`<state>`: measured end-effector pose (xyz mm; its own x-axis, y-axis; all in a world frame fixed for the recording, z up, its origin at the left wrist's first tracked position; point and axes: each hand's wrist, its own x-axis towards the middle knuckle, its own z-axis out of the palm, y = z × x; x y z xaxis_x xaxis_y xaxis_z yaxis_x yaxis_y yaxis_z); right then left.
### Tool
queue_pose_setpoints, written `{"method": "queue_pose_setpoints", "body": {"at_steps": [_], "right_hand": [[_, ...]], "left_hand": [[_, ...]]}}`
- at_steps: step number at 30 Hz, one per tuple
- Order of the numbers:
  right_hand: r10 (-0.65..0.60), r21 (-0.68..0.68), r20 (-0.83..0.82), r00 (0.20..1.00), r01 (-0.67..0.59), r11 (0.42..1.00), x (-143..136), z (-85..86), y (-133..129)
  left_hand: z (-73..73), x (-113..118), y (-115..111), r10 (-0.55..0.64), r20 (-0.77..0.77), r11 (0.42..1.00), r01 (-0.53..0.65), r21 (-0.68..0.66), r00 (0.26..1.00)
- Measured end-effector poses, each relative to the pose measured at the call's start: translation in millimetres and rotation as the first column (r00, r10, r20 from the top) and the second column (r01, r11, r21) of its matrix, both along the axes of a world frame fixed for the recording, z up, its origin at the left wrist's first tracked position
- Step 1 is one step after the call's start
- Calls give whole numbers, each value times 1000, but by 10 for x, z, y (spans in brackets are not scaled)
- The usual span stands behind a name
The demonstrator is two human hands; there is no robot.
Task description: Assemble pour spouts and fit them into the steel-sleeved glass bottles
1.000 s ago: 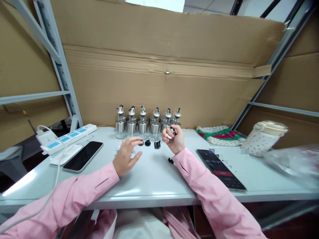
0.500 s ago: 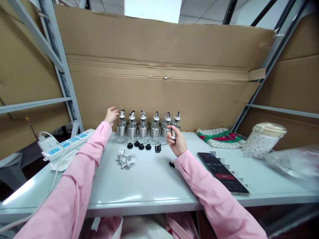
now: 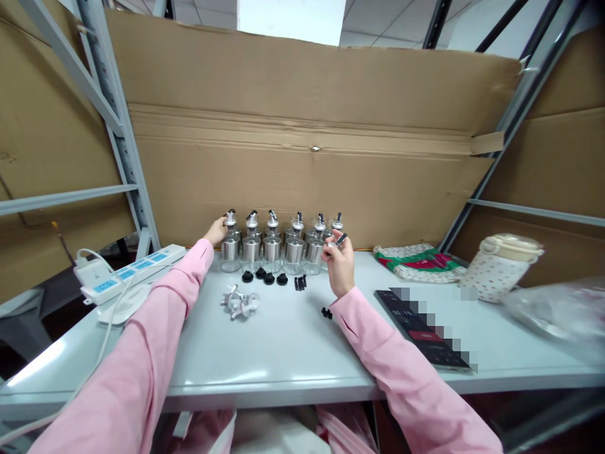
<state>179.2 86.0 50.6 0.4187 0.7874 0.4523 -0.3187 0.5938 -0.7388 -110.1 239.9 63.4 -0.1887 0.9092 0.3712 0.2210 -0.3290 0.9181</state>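
Observation:
Glass oil bottles with steel bands and pourer spouts stand in a row at the back; more glass bottles show partly behind them. My left hand reaches to the left end of the row, beside the neck of the leftmost bottle. Its fingertips are hidden behind that bottle, so its grip does not show. In front of the row's right end, my right hand is closed on a pourer spout with a black flip cap, held above the table.
Black stoppers, small black caps, clear and silver spout parts and tiny black pieces lie on the table. A power strip stands left; a phone, cloth and dotted container are right.
My left hand has moved right and down, its fingers passing behind the leftmost bottle. My right hand has turned, so the spout's black cap now points up and right.

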Motion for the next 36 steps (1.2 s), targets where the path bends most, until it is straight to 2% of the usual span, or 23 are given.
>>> {"method": "queue_pose_setpoints", "body": {"at_steps": [3, 7, 8, 9, 11, 12, 13, 15, 16, 17, 19, 22, 24, 27, 30, 32, 36], "right_hand": [[-84, -9, 72, 994, 85, 996, -13, -25, 38], [-104, 35, 153, 983, 100, 994, -14, -16, 24], [-116, 58, 176, 978, 107, 993, -14, -5, 4], [-134, 82, 198, 971, 119, 989, -16, 7, -21], [-191, 135, 248, 950, 162, 978, -26, 26, -84], [-229, 169, 275, 934, 188, 967, -34, 31, -120], [-266, 206, 304, 915, 210, 956, -43, 31, -157], [-321, 273, 373, 871, 228, 935, -58, 18, -224], [-331, 298, 413, 848, 218, 929, -64, 7, -250], [-331, 313, 453, 828, 201, 928, -68, -7, -271], [-304, 320, 509, 806, 150, 935, -72, -36, -291], [-265, 358, 516, 814, 77, 931, -88, -73, -289], [-273, 415, 521, 809, 40, 909, -113, -89, -298], [-305, 482, 546, 780, 5, 876, -172, -97, -364], [-295, 515, 553, 779, -42, 856, -243, -78, -479], [-272, 525, 541, 796, -67, 849, -291, -48, -557], [-120, 487, 500, 857, -165, 858, -380, 37, -673]], "left_hand": [[28, -7, -53, 181, 51, 978, -186, 96, 982], [219, -100, -228, 402, 148, 863, -428, 269, 904], [294, -127, -293, 442, 164, 817, -471, 332, 882], [375, -146, -369, 490, 178, 734, -514, 443, 853], [542, -130, -556, 515, 175, 599, -498, 626, 839], [616, -82, -671, 483, 159, 578, -449, 681, 861], [674, -4, -801, 421, 138, 582, -384, 717, 897], [717, 234, -1104, 209, 71, 633, -190, 751, 975], [695, 382, -1271, 74, 24, 662, -67, 747, 997], [643, 537, -1440, -59, -17, 678, 53, 733, 998], [464, 828, -1761, -291, -75, 684, 262, 681, 954], [119, 1106, -2096, -524, -128, 651, 493, 578, 842], [-73, 1167, -2193, -584, -168, 651, 581, 489, 794], [-239, 1161, -2208, -632, -193, 623, 640, 450, 751], [-298, 1150, -2187, -690, -199, 556, 686, 469, 696], [-314, 1158, -2190, -709, -200, 534, 700, 473, 676], [-330, 1171, -2220, -713, -229, 498, 709, 500, 662]]}}
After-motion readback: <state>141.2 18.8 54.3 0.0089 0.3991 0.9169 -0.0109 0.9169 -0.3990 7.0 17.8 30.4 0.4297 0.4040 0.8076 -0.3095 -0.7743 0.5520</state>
